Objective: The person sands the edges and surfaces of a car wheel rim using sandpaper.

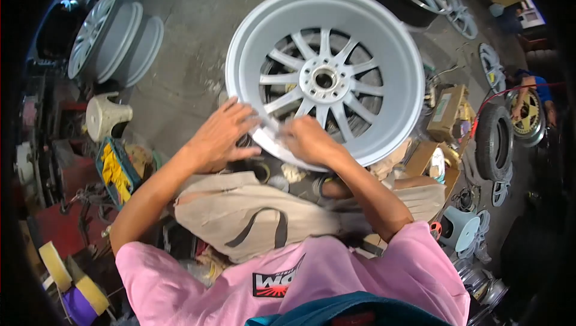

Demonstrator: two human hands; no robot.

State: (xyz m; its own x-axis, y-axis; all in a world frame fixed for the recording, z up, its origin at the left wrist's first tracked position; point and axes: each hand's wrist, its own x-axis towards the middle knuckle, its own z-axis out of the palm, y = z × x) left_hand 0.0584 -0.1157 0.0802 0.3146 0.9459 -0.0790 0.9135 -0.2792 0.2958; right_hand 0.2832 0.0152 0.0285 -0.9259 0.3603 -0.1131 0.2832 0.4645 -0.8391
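Note:
A large silver-grey wheel rim [324, 68] with many spokes lies in front of me, its hollow side facing up. My left hand [223, 131] rests at the rim's near left edge, its fingers spread. Close beside it, my right hand [307, 140] is closed over the near lip of the rim. Something pale and blurred shows between the two hands at the lip; I cannot make out what the right fingers hold.
At the left stand more rims [141, 50], a white stool [108, 116] and a basket with yellow cloth [114, 170]. On the right are cardboard boxes [447, 110], a tyre [494, 143], a blue-grey stool [461, 229] and another person [543, 95] beside a gold-centred wheel.

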